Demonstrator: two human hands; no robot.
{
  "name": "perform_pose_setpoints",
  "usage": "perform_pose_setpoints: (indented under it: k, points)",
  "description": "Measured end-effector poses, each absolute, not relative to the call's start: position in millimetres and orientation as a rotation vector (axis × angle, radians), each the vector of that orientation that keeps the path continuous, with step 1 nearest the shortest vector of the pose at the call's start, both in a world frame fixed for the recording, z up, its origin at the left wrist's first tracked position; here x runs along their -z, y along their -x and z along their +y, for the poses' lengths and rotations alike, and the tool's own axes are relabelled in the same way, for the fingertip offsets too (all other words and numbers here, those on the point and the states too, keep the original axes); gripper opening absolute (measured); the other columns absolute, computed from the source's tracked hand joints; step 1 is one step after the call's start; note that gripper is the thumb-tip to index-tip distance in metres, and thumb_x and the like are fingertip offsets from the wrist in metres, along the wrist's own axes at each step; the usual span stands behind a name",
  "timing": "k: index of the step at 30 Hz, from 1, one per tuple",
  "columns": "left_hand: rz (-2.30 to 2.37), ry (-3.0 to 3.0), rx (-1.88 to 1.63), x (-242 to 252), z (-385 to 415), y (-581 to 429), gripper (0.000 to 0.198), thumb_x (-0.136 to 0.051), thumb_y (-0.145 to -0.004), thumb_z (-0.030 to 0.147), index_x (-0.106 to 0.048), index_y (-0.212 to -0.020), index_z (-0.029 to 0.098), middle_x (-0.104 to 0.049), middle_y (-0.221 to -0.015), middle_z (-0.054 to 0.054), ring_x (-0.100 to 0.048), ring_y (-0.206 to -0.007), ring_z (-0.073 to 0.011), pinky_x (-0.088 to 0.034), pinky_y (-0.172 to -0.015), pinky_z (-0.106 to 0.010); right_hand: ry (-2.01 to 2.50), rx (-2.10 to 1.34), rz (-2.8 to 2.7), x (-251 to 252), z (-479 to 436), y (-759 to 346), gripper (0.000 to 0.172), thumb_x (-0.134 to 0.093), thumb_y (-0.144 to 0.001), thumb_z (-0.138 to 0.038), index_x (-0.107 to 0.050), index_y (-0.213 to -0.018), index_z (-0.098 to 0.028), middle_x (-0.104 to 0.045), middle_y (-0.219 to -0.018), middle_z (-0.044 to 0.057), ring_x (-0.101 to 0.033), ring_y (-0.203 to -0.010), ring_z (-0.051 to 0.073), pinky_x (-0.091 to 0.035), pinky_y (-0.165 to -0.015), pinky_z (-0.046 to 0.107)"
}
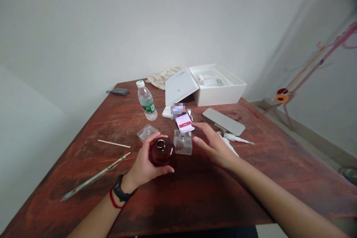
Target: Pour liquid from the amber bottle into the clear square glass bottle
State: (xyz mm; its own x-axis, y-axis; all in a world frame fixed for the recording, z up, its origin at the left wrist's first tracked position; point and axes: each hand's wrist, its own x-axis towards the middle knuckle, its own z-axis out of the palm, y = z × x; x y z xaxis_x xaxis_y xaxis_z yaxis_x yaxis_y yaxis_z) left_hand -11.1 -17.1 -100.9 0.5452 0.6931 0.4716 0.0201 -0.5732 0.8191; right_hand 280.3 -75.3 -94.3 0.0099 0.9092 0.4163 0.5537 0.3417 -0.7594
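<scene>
My left hand (145,165) is wrapped round a dark red glass bottle (163,151), round in shape, with its small open mouth facing up. My right hand (216,145) hovers with fingers apart, a fingertip at the edge of a lit phone (184,122) that shows a red button; whether it touches the screen I cannot tell. Between the two hands sits a clear square glass bottle (183,142). Another clear glass or plastic piece (147,132) lies partly behind my left hand. White droppers or pipettes (234,138) lie beyond my right wrist.
On the wooden table (212,200) stand a water bottle (147,102) and an open white box (220,91) with cables. A silver slab (224,121) lies right, a dark pouch-like block (118,92) far left. A thin stick (113,143) and a wrapped bundle of sticks (95,176) lie left.
</scene>
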Motion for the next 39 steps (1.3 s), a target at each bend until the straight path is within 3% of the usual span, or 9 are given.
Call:
perform_pose_setpoints:
  k: [3,8,11,17,28,34,39]
  points:
    - [0.562,-2.011,-1.088,99.3,-16.8,11.0,0.1,-0.096,-0.078,0.056,-0.042,-0.155,0.023,-0.064,-0.147,-0.019,-0.065,-0.137,-0.0364,-0.048,-0.121,-0.055,1.332,-0.467,-1.708,98.4,-72.1,-281.6,0.051,-0.065,-0.102,-0.047,-0.057,-0.148,-0.025,-0.065,-0.147,0.014,-0.062,-0.139,0.032,-0.046,-0.122,0.054]
    - [0.562,-2.118,-1.144,99.8,-13.6,12.3,0.094,-0.095,-0.08,0.057,-0.045,-0.154,0.025,-0.066,-0.146,-0.018,-0.069,-0.132,-0.0365,-0.055,-0.115,-0.055,1.413,-0.53,-1.837,102.3,-69.6,-281.9,0.087,-0.091,-0.077,-0.036,-0.053,-0.153,-0.024,-0.059,-0.154,0.017,-0.057,-0.145,0.037,-0.043,-0.125,0.056]
    - [0.604,-2.193,-1.166,102.2,-10.1,14.2,0.094,-0.094,-0.08,0.058,-0.046,-0.154,0.025,-0.067,-0.145,-0.019,-0.069,-0.133,-0.0385,-0.054,-0.115,-0.058,1.472,-0.57,-1.852,103.2,-68.4,-283.3,0.095,-0.094,-0.072,-0.032,-0.052,-0.157,-0.024,-0.059,-0.155,0.018,-0.057,-0.145,0.038,-0.043,-0.124,0.057]
    - [0.671,-2.236,-1.19,105.7,-8.2,17.7,0.095,-0.092,-0.081,0.061,-0.044,-0.155,0.025,-0.067,-0.145,-0.02,-0.069,-0.133,-0.039,-0.054,-0.116,-0.06,1.508,-0.613,-1.836,102.7,-67.6,-285.8,0.086,-0.088,-0.078,-0.032,-0.055,-0.156,-0.022,-0.064,-0.151,0.019,-0.063,-0.139,0.038,-0.047,-0.121,0.057]
    - [0.695,-2.259,-1.118,100.2,-3.3,18.4,0.1,-0.089,-0.081,0.066,-0.039,-0.158,0.026,-0.064,-0.149,-0.019,-0.066,-0.137,-0.0386,-0.049,-0.121,-0.061,1.389,-0.599,-1.914,106.3,-66.5,-295.1,0.089,-0.078,-0.081,-0.02,-0.046,-0.163,-0.022,-0.057,-0.16,0.018,-0.056,-0.148,0.037,-0.041,-0.126,0.058]
    - [0.66,-2.306,-1.108,95.4,-2.3,20.1,0.105,-0.093,-0.077,0.065,-0.04,-0.16,0.029,-0.061,-0.153,-0.019,-0.062,-0.141,-0.0402,-0.048,-0.121,-0.062,1.296,-0.587,-1.894,104.0,-66.7,-296.8,0.079,-0.08,-0.089,-0.039,-0.049,-0.16,-0.025,-0.057,-0.161,0.017,-0.057,-0.148,0.036,-0.042,-0.126,0.057]
    - [0.611,-2.309,-1.099,95.1,-2.1,22.3,0.11,-0.095,-0.073,0.066,-0.041,-0.161,0.029,-0.059,-0.155,-0.02,-0.06,-0.142,-0.0427,-0.046,-0.121,-0.064,1.249,-0.566,-1.74,100.6,-62.4,-299.1,0.054,-0.057,-0.105,-0.054,-0.06,-0.15,-0.024,-0.067,-0.149,0.015,-0.064,-0.139,0.033,-0.046,-0.122,0.056]
